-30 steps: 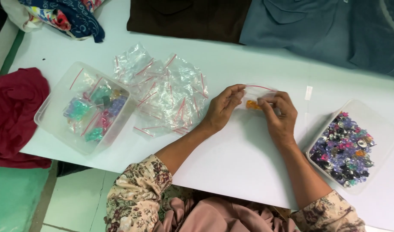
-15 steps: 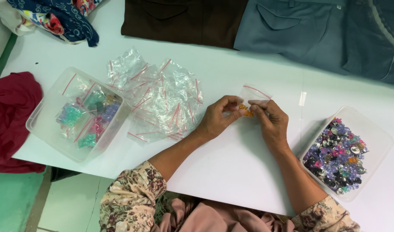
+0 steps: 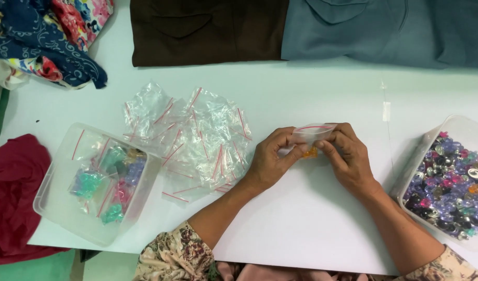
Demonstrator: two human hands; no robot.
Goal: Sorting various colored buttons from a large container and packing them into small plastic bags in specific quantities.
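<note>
Both my hands hold one small clear zip bag [image 3: 311, 134] with a red seal strip, just above the white table [image 3: 312, 218]. Orange beads [image 3: 310, 153] show inside its lower part. My left hand [image 3: 270, 158] pinches the bag's left side. My right hand [image 3: 346, 156] pinches its right side, fingers curled over the top edge. A heap of empty clear zip bags [image 3: 195, 138] lies to the left of my left hand.
A clear tub [image 3: 57, 208] at the left holds filled bags of coloured beads. Another clear tub [image 3: 447, 182] at the right is full of mixed loose beads. Brown cloth [image 3: 208, 31], blue-grey cloth [image 3: 385, 31], patterned fabric [image 3: 46, 41] and dark red cloth [image 3: 10, 198] lie around.
The view has shifted, so everything sits a little lower and further left in frame. My hands stay together on the small bag, fingers working along its top.
</note>
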